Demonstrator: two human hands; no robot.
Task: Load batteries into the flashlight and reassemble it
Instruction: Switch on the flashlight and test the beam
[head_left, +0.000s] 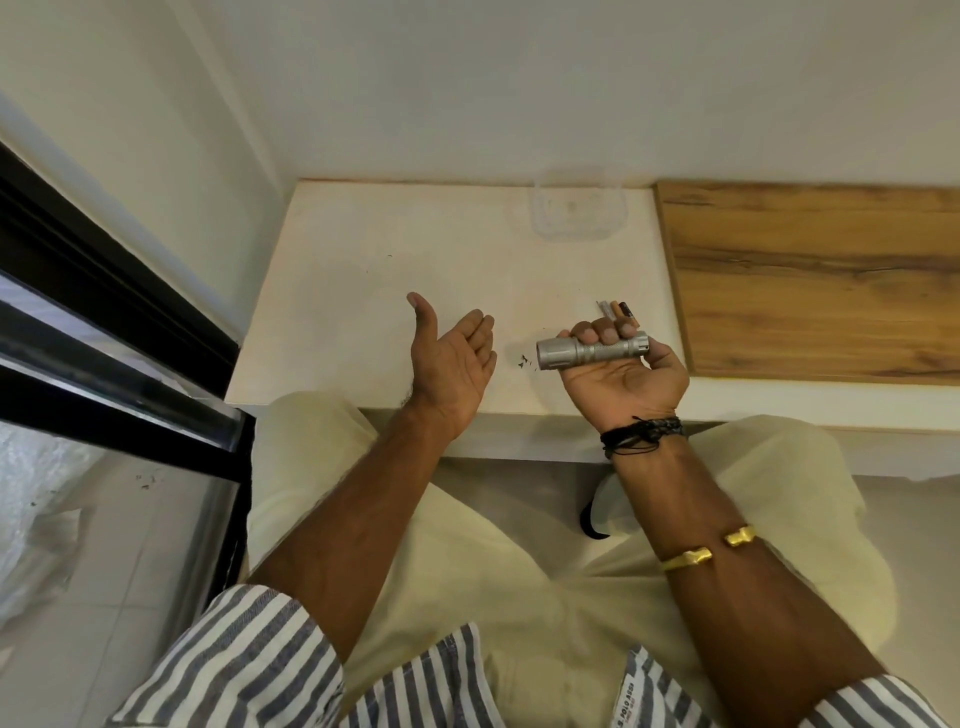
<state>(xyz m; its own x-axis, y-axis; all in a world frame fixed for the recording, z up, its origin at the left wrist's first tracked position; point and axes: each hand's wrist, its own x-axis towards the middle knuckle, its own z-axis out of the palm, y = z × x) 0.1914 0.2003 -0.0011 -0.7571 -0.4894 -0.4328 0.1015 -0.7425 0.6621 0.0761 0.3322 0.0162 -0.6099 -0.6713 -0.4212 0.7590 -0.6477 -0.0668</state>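
White ledge (363, 270); R hand (623, 364) grips ribbed silver flashlight (592, 352), L hand (452, 358) spread.

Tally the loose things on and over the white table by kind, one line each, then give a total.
Silver flashlight, held in the right hand: 1
Batteries lying behind that hand: 3, as far as shows
Clear plastic container at the back of the table: 1
Total: 5
The left hand is open and empty.

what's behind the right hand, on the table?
Batteries lie on the white table just beyond the right hand, which holds the silver flashlight. Three ends seem to show; the fingers cover their near ends, so the count is uncertain.
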